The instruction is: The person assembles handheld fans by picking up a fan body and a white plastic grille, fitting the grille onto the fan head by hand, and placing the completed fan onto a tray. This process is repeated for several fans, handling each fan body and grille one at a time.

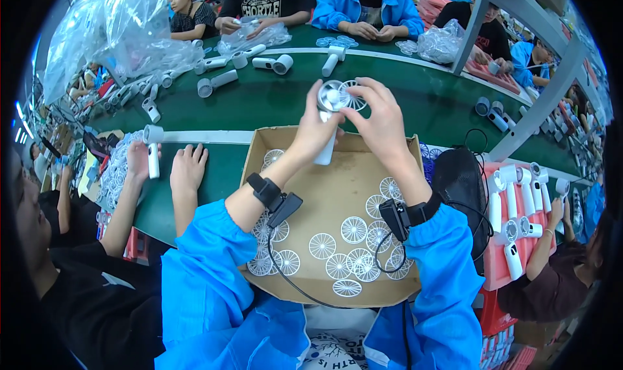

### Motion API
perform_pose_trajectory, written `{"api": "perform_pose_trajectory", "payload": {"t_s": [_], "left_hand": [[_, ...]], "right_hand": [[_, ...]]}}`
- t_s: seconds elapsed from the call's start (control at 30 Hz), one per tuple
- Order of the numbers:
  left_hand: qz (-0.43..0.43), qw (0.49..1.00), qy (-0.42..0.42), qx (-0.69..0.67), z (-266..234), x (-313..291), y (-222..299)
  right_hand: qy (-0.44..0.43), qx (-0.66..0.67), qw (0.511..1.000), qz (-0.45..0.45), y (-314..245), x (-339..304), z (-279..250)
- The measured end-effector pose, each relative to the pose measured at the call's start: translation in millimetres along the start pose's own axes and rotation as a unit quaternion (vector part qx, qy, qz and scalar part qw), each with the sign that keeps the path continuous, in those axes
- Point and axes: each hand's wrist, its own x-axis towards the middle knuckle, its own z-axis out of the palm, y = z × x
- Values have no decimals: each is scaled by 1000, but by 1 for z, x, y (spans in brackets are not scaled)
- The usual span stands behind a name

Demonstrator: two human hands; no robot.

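Above the far end of a cardboard box [318, 195], my left hand [311, 131] is closed around a white handheld fan [325, 152]. The round head of the fan points up, its blades showing. My right hand [381, 120] pinches a white spoked fan grille [354, 96] between thumb and fingers, right beside the fan head. From this angle I cannot tell whether grille and head touch. Several more loose grilles [354, 230] lie in the box, mostly toward its near and right sides.
Beyond the box runs a green conveyor belt [259, 100] with several fans [226, 78] on it. At left, a co-worker's hand [137, 159] holds another fan. A pink tray [500, 266] of fans and a black object [457, 188] stand at right. A metal post [545, 100] rises there.
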Motion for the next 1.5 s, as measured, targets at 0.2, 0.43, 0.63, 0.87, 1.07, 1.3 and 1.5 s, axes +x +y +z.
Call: {"api": "perform_pose_trajectory", "payload": {"t_s": [0.2,0.43,0.63,0.87,1.07,1.3,1.5], "left_hand": [[85,989,-23,122,11,-8,-4],[66,988,-17,135,12,-13,0],[97,984,-19,149,9,-15,-5],[74,978,-39,191,13,-18,8],[70,986,-56,140,13,-21,9],[71,992,-79,71,11,-22,15],[119,984,-43,126,7,-17,7]], "right_hand": [[1,13,1000,8,-3,0,2],[-8,-6,1000,-10,-3,-2,5],[-3,-28,999,-29,-5,-5,7],[8,-46,998,-49,0,-2,2],[4,-44,995,-88,4,-6,2],[-49,116,992,-4,7,-4,5],[-88,406,891,186,5,-3,10]]}}
